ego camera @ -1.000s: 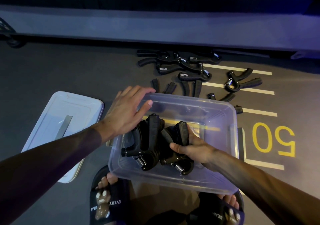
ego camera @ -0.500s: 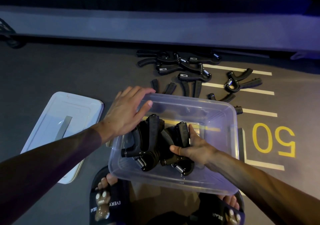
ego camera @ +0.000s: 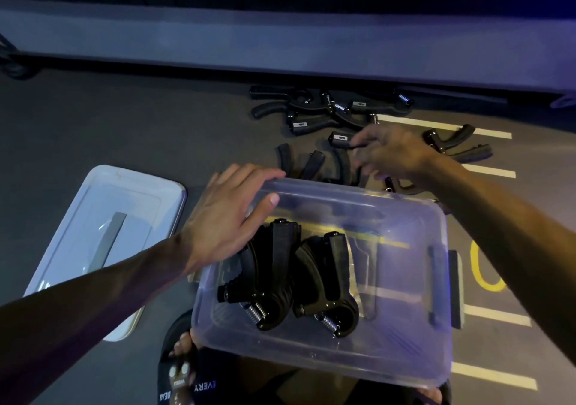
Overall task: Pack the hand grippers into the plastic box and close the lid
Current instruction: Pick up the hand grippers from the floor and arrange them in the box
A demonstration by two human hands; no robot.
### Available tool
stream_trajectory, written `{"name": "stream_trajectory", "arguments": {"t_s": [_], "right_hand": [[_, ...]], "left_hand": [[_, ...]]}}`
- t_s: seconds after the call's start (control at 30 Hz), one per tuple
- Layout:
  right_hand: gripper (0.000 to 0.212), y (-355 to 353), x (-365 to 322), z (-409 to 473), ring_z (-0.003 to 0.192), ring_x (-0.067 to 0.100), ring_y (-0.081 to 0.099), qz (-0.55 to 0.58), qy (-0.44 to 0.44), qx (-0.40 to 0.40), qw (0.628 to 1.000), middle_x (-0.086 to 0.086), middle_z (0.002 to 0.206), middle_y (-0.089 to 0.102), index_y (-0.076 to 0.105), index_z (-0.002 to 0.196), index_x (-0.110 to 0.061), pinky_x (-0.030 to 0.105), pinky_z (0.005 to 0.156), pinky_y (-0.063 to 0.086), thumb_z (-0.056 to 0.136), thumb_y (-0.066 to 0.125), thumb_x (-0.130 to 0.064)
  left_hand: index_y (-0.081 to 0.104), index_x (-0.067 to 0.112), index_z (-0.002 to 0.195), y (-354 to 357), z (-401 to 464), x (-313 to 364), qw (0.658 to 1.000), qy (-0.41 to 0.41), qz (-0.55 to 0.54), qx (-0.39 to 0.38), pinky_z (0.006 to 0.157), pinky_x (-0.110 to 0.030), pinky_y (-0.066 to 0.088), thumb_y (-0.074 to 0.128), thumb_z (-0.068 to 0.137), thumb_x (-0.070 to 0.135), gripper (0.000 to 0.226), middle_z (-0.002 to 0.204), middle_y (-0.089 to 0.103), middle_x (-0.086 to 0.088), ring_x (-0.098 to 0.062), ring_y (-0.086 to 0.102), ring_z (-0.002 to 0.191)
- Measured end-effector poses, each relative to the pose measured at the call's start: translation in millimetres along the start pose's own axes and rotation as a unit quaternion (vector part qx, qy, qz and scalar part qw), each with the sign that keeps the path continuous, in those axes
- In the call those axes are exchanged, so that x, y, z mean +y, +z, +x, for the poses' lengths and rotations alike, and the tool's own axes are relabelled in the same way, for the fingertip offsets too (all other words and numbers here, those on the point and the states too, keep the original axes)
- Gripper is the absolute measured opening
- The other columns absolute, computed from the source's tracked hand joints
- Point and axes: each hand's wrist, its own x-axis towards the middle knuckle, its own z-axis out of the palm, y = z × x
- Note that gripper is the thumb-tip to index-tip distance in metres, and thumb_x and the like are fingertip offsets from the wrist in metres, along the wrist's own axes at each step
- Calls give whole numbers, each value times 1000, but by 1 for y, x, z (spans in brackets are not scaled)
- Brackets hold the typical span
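The left hand grips the far-left corner of the clear box, where two black grippers lie side by side. At one o'clock, the right hand hovers open-fingered over loose grippers on the floor. The lid lies at nine o'clock.

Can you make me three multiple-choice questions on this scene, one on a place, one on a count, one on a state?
1. Where does the lid lie?
A. on the box
B. on the floor left of the box
C. under the box

2. How many hand grippers are in the plastic box?
A. two
B. none
C. five

3. What is the left hand doing?
A. lifting the lid
B. resting on the floor
C. gripping the box rim

Answers: 1 B, the lid sits flat beside the box. 2 A, one pair stands inside. 3 C, fingers curl over the far left corner.
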Motion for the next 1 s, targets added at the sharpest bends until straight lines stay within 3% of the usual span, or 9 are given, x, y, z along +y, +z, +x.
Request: {"name": "stream_trajectory", "arguments": {"t_s": [0.13,0.23,0.37,0.53,0.6,0.67,0.8,0.9,1.0], "right_hand": [[58,13,15,56,72,15,64,-12,80,-47,996,7,96,67,39,145,-29,31,69,54,94,58,-8],[70,19,17,79,75,16,68,-5,88,-43,995,10,108,68,28,150,-34,33,69,57,93,59,-8],[62,19,25,94,69,22,68,-48,106,-64,991,10,84,70,30,147,-31,32,65,55,95,59,-13],[39,13,27,92,75,24,67,-81,68,5,994,9,79,69,55,115,-21,45,84,59,83,76,-20],[41,6,29,86,76,25,71,-145,20,59,987,8,82,72,61,108,-20,42,78,60,75,82,-33],[44,-2,30,76,80,22,69,-193,-43,130,972,1,85,71,64,113,-22,31,70,55,76,77,-43],[31,-20,18,34,67,14,58,-147,-164,183,958,-5,72,61,65,120,-23,16,54,36,92,63,-36],[27,-31,7,-4,74,10,50,-139,-256,173,941,0,84,57,67,118,-27,19,67,39,92,64,-35],[32,-41,-11,-49,95,18,57,-104,-291,151,939,14,105,60,67,120,-15,29,82,47,93,63,-31]], "left_hand": [[53,26,139,0,0,-1,1000,3,-12,11,94,-43,42,40,105,41,40,127,57,12,-13,51,116],[54,24,139,0,0,-1,1000,4,-17,13,94,-42,43,41,105,40,40,127,58,12,-12,51,115],[55,24,139,0,1,-1,1000,1,-24,15,95,-41,43,42,104,39,40,128,58,13,-11,51,116],[55,23,138,0,1,0,1000,5,-25,16,95,-41,42,45,104,36,38,127,58,12,-11,51,117],[55,24,138,0,1,1,1000,2,-18,14,95,-39,41,44,105,37,38,128,58,12,-10,50,118],[55,24,138,0,1,1,1000,1,-14,13,97,-38,40,43,105,38,38,129,58,12,-10,50,119],[53,26,139,-1,-1,3,1000,3,-3,11,96,-36,38,41,105,39,38,129,57,12,-12,50,119],[50,28,140,-1,-3,3,1000,-1,9,8,97,-37,37,39,105,41,39,128,56,12,-13,49,119],[49,29,140,-1,-3,4,1000,-1,16,6,97,-40,38,38,105,42,39,129,56,11,-14,49,119]]}}
